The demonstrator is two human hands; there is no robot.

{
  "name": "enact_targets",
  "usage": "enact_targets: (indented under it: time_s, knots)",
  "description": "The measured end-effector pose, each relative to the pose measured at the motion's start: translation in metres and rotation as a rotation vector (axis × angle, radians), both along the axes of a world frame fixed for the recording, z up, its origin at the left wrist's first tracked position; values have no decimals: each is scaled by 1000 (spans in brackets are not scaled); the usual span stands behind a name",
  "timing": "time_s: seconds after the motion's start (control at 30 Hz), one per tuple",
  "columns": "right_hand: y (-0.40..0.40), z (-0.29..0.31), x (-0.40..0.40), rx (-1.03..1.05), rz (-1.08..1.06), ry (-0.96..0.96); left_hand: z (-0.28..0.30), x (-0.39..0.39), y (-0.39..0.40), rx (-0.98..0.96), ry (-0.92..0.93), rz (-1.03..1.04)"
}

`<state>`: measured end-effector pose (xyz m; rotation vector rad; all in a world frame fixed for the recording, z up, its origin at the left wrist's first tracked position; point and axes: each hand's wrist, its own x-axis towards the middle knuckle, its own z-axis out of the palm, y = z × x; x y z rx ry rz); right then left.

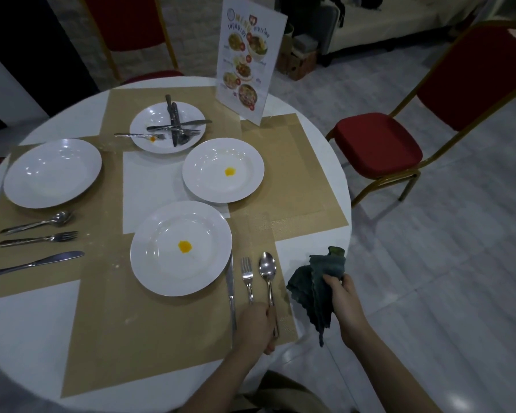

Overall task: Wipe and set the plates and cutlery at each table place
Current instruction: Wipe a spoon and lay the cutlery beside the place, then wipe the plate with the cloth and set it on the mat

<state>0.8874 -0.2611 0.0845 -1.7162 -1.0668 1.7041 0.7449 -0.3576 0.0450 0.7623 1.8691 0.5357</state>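
Note:
My left hand grips the handle of a spoon that lies on the near placemat, beside a fork and a knife. My right hand holds a dark green cloth past the table's right edge. The near white plate has a yellow spot. A second spotted plate sits to the right of centre. At the left stands a clean plate with a spoon, fork and knife in front of it. The far small plate bears several pieces of cutlery.
Tan placemats cover the round white table. A standing menu card is at the far edge. Red chairs stand at the right and behind the table. Tiled floor lies to the right.

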Motion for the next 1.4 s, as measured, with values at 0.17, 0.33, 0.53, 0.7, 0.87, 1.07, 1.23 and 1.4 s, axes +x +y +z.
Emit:
enact_targets:
  time_s: [0.17,0.33,0.53,0.7,0.87,1.07,1.23,1.4]
  knots:
    - [2,5,-5,29,15,4,-1,-16,2,61,133,-34]
    - [6,13,-27,55,74,61,12,-57,-21,165,108,114]
    - [9,17,-93,91,193,114,35,-132,-55,251,230,390]
    - [11,15,-168,296,388,50,34,-199,-70,218,346,634]
    - [21,-7,-234,785,736,-378,20,-260,-67,125,262,639]
    - [15,-39,-270,1077,1204,-1029,9,-261,-57,162,45,468]
    - [0,-45,-285,986,1274,-1069,3,-259,-51,241,44,426]
    - [-13,-45,-278,1077,1376,-1093,-3,-256,-49,300,89,484]
